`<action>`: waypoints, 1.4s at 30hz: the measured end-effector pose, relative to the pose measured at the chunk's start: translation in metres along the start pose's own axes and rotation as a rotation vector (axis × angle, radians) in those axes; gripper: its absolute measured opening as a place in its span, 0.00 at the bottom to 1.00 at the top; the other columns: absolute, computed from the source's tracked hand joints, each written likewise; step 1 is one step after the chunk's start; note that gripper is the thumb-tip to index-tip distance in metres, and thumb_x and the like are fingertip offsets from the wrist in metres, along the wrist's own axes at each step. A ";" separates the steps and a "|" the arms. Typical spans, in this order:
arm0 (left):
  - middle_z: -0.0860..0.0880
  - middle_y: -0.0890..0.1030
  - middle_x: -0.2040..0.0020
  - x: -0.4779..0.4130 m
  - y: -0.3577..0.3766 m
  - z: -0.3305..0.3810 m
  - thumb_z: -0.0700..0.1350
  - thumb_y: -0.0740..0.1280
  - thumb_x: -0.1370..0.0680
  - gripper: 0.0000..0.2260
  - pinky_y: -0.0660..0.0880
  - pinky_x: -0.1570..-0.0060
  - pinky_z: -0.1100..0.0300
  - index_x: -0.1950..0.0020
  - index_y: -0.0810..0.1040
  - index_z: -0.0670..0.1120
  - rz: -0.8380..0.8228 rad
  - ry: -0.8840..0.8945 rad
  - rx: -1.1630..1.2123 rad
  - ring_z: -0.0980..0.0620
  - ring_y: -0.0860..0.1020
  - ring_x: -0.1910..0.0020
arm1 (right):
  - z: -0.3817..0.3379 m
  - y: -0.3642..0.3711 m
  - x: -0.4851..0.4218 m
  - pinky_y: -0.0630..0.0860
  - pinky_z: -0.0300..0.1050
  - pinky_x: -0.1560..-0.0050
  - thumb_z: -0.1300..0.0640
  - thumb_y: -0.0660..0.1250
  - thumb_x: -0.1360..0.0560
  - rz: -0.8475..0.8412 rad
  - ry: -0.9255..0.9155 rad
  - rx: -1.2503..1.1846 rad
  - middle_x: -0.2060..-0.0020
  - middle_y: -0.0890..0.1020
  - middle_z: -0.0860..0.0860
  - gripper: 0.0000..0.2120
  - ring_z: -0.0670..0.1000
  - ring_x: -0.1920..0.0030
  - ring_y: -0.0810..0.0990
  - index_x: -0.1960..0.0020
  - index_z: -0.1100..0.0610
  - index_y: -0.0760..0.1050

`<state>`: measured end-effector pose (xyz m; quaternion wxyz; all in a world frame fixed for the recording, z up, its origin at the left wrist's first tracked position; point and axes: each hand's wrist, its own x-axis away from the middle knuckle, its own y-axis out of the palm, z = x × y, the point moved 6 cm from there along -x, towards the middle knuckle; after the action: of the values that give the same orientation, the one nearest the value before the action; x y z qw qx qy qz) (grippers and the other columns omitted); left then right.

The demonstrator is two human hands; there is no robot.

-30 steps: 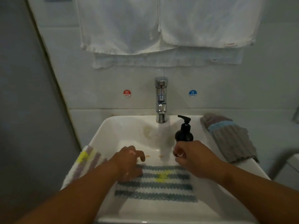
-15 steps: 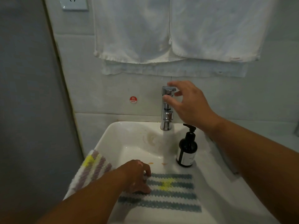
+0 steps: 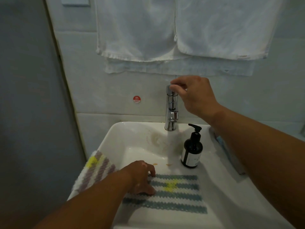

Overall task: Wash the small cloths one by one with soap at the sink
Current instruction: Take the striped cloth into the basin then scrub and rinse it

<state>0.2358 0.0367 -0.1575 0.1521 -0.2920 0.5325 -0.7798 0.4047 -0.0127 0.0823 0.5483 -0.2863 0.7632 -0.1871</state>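
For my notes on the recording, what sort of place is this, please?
Most likely a bathroom: a white sink with a chrome tap, a dark soap pump bottle, and white towels hanging on the tiled wall above.
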 end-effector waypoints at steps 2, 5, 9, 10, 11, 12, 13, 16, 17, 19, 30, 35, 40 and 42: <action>0.48 0.74 0.34 0.000 0.000 0.000 0.59 0.76 0.27 0.28 0.72 0.39 0.58 0.29 0.75 0.55 0.001 0.001 -0.006 0.48 0.74 0.38 | 0.000 -0.001 -0.003 0.67 0.18 0.57 0.50 0.70 0.21 0.007 0.022 -0.024 0.52 0.87 0.47 0.10 0.41 0.57 0.80 0.43 0.52 0.85; 0.48 0.73 0.33 -0.001 0.001 0.000 0.59 0.75 0.26 0.28 0.71 0.37 0.57 0.29 0.74 0.54 0.007 -0.004 -0.010 0.48 0.74 0.37 | 0.001 -0.001 -0.006 0.66 0.18 0.59 0.50 0.70 0.21 0.011 0.044 -0.038 0.53 0.87 0.47 0.09 0.41 0.58 0.80 0.44 0.52 0.85; 0.47 0.71 0.32 -0.002 0.003 0.002 0.60 0.74 0.25 0.30 0.70 0.33 0.55 0.26 0.72 0.55 0.008 -0.001 -0.024 0.46 0.73 0.34 | 0.001 0.000 -0.007 0.66 0.18 0.60 0.50 0.70 0.21 0.005 0.054 -0.034 0.53 0.87 0.47 0.09 0.41 0.58 0.80 0.44 0.51 0.85; 0.48 0.71 0.32 -0.003 0.004 0.004 0.60 0.74 0.25 0.30 0.70 0.33 0.54 0.25 0.71 0.55 0.008 0.004 -0.027 0.46 0.72 0.33 | 0.001 0.000 -0.008 0.65 0.18 0.61 0.50 0.70 0.21 0.003 0.054 -0.030 0.53 0.87 0.46 0.09 0.41 0.58 0.80 0.44 0.51 0.85; 0.48 0.70 0.32 -0.003 0.005 0.005 0.59 0.74 0.25 0.30 0.70 0.32 0.54 0.25 0.71 0.55 0.009 0.009 -0.031 0.46 0.72 0.33 | 0.001 0.000 -0.008 0.65 0.18 0.61 0.50 0.70 0.21 0.000 0.054 -0.026 0.53 0.86 0.46 0.09 0.41 0.59 0.80 0.44 0.51 0.85; 0.48 0.70 0.32 -0.004 0.006 0.006 0.59 0.73 0.25 0.30 0.71 0.32 0.54 0.24 0.71 0.55 0.009 0.014 -0.034 0.45 0.72 0.33 | 0.001 0.000 -0.008 0.65 0.18 0.62 0.50 0.70 0.21 -0.003 0.054 -0.023 0.53 0.86 0.46 0.09 0.40 0.60 0.79 0.44 0.51 0.85; 0.48 0.69 0.32 -0.004 0.007 0.007 0.59 0.73 0.25 0.30 0.71 0.31 0.54 0.24 0.70 0.56 0.008 0.019 -0.037 0.45 0.72 0.33 | 0.000 0.000 -0.008 0.65 0.18 0.62 0.50 0.69 0.21 -0.006 0.052 -0.022 0.53 0.86 0.46 0.09 0.40 0.61 0.79 0.44 0.51 0.85; 0.48 0.69 0.32 -0.006 0.009 0.009 0.60 0.72 0.24 0.30 0.72 0.32 0.52 0.24 0.69 0.56 0.004 0.026 -0.050 0.45 0.72 0.33 | 0.000 0.001 -0.008 0.65 0.18 0.63 0.50 0.69 0.20 -0.010 0.047 -0.027 0.55 0.86 0.45 0.09 0.36 0.64 0.76 0.44 0.52 0.85; 0.48 0.69 0.32 -0.006 0.009 0.009 0.60 0.72 0.24 0.30 0.72 0.32 0.52 0.23 0.69 0.56 0.005 0.026 -0.057 0.45 0.72 0.33 | 0.000 0.000 -0.008 0.65 0.18 0.62 0.51 0.69 0.20 -0.009 0.049 -0.034 0.57 0.85 0.45 0.09 0.35 0.65 0.75 0.44 0.52 0.85; 0.48 0.69 0.32 -0.008 0.009 0.009 0.60 0.72 0.24 0.30 0.72 0.32 0.52 0.23 0.68 0.56 0.007 0.023 -0.067 0.45 0.72 0.33 | 0.000 0.000 -0.008 0.65 0.18 0.62 0.51 0.70 0.20 -0.007 0.053 -0.042 0.60 0.81 0.43 0.09 0.34 0.65 0.74 0.45 0.53 0.85; 0.47 0.69 0.33 -0.012 0.012 0.008 0.62 0.70 0.23 0.31 0.71 0.31 0.51 0.22 0.67 0.56 0.018 0.029 -0.104 0.45 0.72 0.33 | 0.000 -0.001 -0.008 0.67 0.21 0.60 0.51 0.70 0.21 -0.006 0.047 -0.050 0.63 0.80 0.42 0.08 0.35 0.67 0.74 0.47 0.52 0.86; 0.46 0.68 0.32 -0.014 0.012 0.007 0.62 0.69 0.23 0.31 0.71 0.30 0.50 0.22 0.66 0.56 0.022 0.022 -0.107 0.44 0.71 0.32 | -0.001 -0.001 -0.009 0.66 0.21 0.61 0.51 0.69 0.20 -0.008 0.045 -0.049 0.61 0.81 0.43 0.08 0.35 0.67 0.74 0.47 0.52 0.86; 0.47 0.68 0.32 -0.015 0.011 0.007 0.62 0.69 0.23 0.31 0.70 0.30 0.50 0.22 0.65 0.57 0.025 0.022 -0.109 0.45 0.70 0.32 | -0.001 -0.001 -0.009 0.65 0.20 0.63 0.52 0.69 0.20 -0.014 0.044 -0.044 0.64 0.79 0.41 0.08 0.33 0.69 0.74 0.46 0.53 0.86; 0.47 0.68 0.32 -0.015 0.011 0.007 0.62 0.69 0.23 0.31 0.70 0.30 0.50 0.22 0.66 0.56 0.023 0.019 -0.104 0.45 0.70 0.32 | -0.001 -0.001 -0.010 0.66 0.20 0.62 0.52 0.69 0.20 -0.016 0.043 -0.045 0.63 0.79 0.42 0.09 0.33 0.69 0.74 0.46 0.53 0.86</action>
<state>0.2510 0.0357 -0.1705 0.1405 -0.2859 0.5771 -0.7520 0.4057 -0.0071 0.0902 0.5238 -0.3005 0.7764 -0.1802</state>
